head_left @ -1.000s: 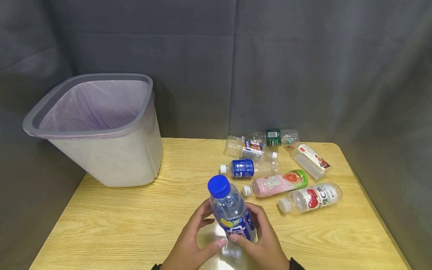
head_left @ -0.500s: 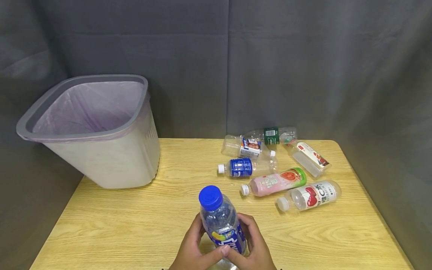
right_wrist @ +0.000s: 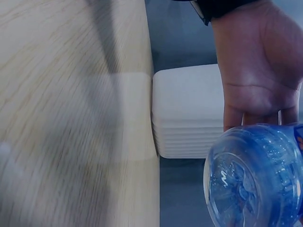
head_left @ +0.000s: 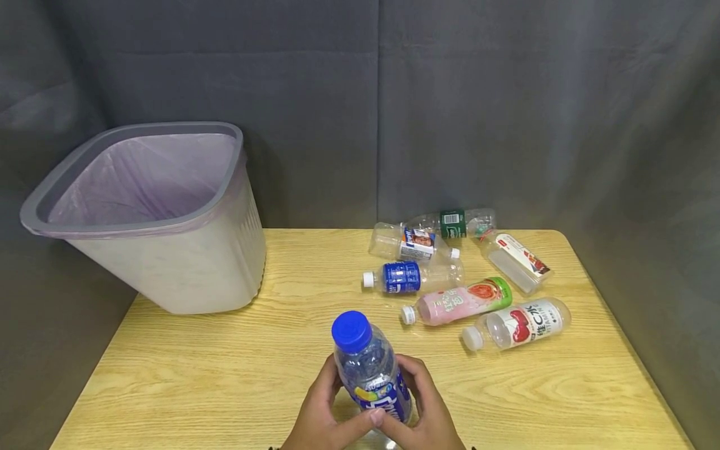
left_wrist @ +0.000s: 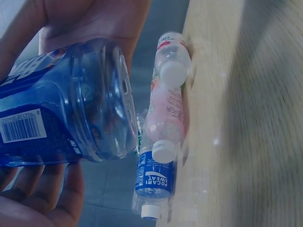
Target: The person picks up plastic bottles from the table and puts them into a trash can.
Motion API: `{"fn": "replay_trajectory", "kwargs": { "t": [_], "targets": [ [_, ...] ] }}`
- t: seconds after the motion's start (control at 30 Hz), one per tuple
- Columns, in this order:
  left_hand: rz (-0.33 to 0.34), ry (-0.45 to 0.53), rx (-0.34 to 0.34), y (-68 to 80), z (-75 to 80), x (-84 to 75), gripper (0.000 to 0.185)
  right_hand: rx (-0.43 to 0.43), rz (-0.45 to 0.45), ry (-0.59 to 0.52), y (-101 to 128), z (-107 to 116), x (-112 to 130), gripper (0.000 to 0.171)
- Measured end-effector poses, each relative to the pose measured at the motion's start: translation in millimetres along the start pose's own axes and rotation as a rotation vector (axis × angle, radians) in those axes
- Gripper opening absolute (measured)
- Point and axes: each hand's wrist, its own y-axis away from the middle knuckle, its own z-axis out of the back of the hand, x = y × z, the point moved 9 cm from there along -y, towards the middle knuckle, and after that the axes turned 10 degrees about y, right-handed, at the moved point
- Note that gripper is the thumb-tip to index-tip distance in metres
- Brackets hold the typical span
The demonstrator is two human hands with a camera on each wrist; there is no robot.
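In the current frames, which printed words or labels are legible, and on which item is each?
"POCARI SWEAT": blue-label bottle lying on the table.
"C" with "VITAMIN": red-and-white bottle.
Held bottle: barcode visible, lettering unreadable.
Pink bottle and the rear bottles' labels: too small.

A lined wastebasket (head_left: 163, 237) stands at the far left corner of a wooden table (head_left: 225, 375) before a grey curtain (head_left: 450, 94). Six empty bottles lie clustered at the far right, among them a pink bottle (head_left: 458, 303) and a blue-labelled bottle (head_left: 410, 277).
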Motion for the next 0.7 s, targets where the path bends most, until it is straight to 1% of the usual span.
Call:
{"fn": "replay_trajectory", "kwargs": {
  "t": [0.1,0.17,0.27,0.33,0.37,0.47,0.57,0.63,0.7],
  "targets": [
    [-0.001,-0.023,-0.022,0.5,3.0,-1.2,0.080,0.013,0.036,0.039,-1.1,-0.2,3.4,0.069],
    [-0.028,-0.055,-0.047,0.4,6.6,-4.3,0.082,0.011,0.106,0.091,-2.3,0.1,8.1,0.072],
    [-0.063,-0.088,-0.109,0.2,15.5,-11.8,0.082,-0.016,0.244,0.161,-3.8,3.8,16.3,0.077],
    [-0.108,-0.099,-0.142,0.6,21.8,-22.0,0.082,-0.043,0.323,0.192,-4.2,9.1,19.8,0.079],
    [-0.115,-0.096,-0.161,1.0,25.6,-27.4,0.082,-0.053,0.341,0.207,-4.2,12.3,20.0,0.080],
    [-0.209,-0.099,-0.192,4.0,36.4,-52.2,0.084,-0.079,0.362,0.271,-3.6,23.9,18.1,0.080],
    [-0.334,-0.125,-0.213,9.6,49.7,-83.0,0.087,-0.091,0.353,0.348,-3.0,36.5,14.0,0.081],
    [-0.446,-0.134,-0.223,12.9,60.4,-106.3,0.088,-0.099,0.345,0.390,-3.0,45.5,11.7,0.082],
    [-0.558,-0.169,-0.233,16.5,72.4,-131.2,0.088,-0.113,0.335,0.421,-3.0,55.3,9.9,0.083]
  ]
}}
